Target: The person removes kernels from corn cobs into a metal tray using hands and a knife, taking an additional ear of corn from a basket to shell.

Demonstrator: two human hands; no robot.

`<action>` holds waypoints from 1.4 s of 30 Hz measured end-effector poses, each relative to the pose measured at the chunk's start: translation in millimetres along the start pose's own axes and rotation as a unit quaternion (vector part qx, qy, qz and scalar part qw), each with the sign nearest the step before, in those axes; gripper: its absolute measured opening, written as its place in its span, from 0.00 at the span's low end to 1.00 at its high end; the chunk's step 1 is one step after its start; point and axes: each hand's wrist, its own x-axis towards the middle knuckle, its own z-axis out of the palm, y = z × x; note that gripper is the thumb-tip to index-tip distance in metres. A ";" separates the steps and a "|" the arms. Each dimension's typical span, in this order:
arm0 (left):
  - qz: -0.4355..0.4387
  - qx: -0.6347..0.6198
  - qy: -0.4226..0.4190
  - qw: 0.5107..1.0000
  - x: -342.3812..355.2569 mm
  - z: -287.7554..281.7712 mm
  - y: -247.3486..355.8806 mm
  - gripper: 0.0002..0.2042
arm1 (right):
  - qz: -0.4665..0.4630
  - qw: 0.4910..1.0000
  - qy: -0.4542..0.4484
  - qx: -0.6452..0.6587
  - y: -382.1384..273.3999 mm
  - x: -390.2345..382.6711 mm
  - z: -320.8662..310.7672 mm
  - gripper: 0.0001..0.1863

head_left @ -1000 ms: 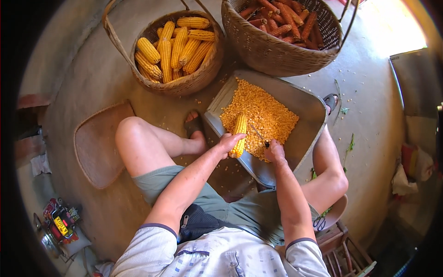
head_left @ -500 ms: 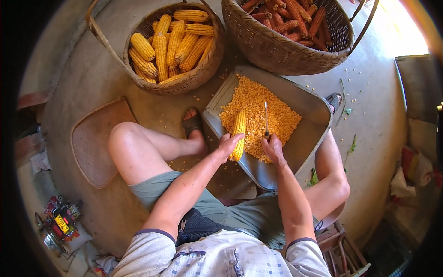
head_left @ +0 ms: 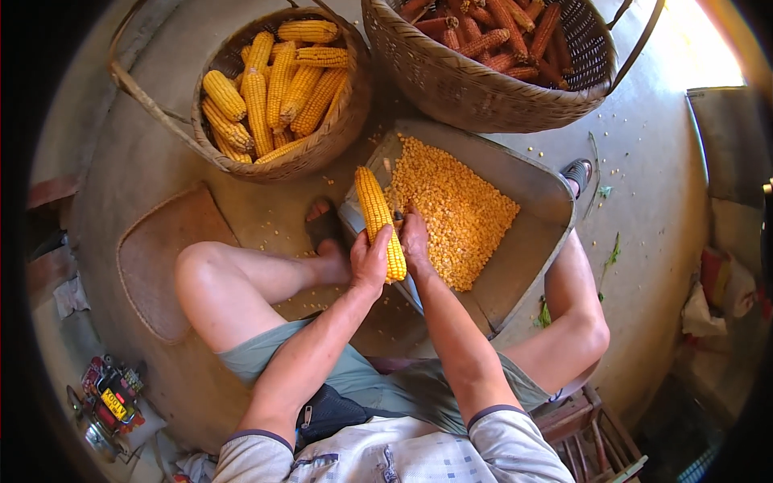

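Note:
My left hand (head_left: 371, 259) is wrapped round the lower half of a yellow corn cob (head_left: 372, 200), which stands tilted over the left edge of a metal pan (head_left: 535, 181). Close beside the cob, my right hand (head_left: 415, 241) is closed on the dark handle of a screwdriver (head_left: 398, 216). Its thin shaft is blurred and lies near the cob's right side; whether the tip touches the kernels I cannot tell. A broad heap of loose corn kernels (head_left: 463, 209) covers the left and middle of the pan.
Beyond, at left, a wicker basket (head_left: 326, 149) holds several yellow cobs (head_left: 280, 88). A larger basket (head_left: 475, 97) of reddish stripped cobs (head_left: 499, 40) stands at far right. A flat woven tray (head_left: 173, 266) lies left, a wooden seat (head_left: 592, 435) at lower right. Kernels dot the floor.
Both hands have shifted left, the cob now leaning left. My right hand has brought the screwdriver from over the kernel heap to the cob's side.

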 end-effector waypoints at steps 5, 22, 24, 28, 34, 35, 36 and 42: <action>-0.022 0.044 -0.043 0.998 1.6 3.2 1.6 0.17 | 0.055 0.994 0.074 -0.053 44.3 -8.3 -46.0 0.17; -0.027 0.034 -0.013 0.999 -11.2 19.7 -0.3 0.16 | -0.045 0.996 0.071 0.016 -5.8 95.5 10.2 0.24; -0.027 0.054 -0.015 0.998 -10.8 22.5 -1.9 0.15 | -0.037 0.996 0.082 0.007 7.2 116.6 2.1 0.23; -0.018 0.068 -0.019 0.997 -3.9 10.3 -8.5 0.14 | -0.021 0.993 0.116 -0.023 30.0 110.7 -23.5 0.19; -0.039 0.051 -0.031 0.997 -1.8 0.4 -9.8 0.19 | 0.149 0.978 0.126 -0.074 76.9 57.2 -83.8 0.18; -0.033 0.059 -0.030 0.997 -1.7 -0.8 -11.5 0.20 | 0.143 0.979 0.126 -0.077 87.1 48.4 -95.2 0.18; -0.031 0.052 -0.033 0.998 -1.5 -0.5 -12.7 0.20 | 0.155 0.976 0.139 -0.061 98.8 40.2 -108.2 0.18; 0.033 0.110 -0.015 0.993 9.5 -12.6 -18.8 0.17 | 0.194 0.968 0.145 -0.072 78.6 11.4 -110.3 0.18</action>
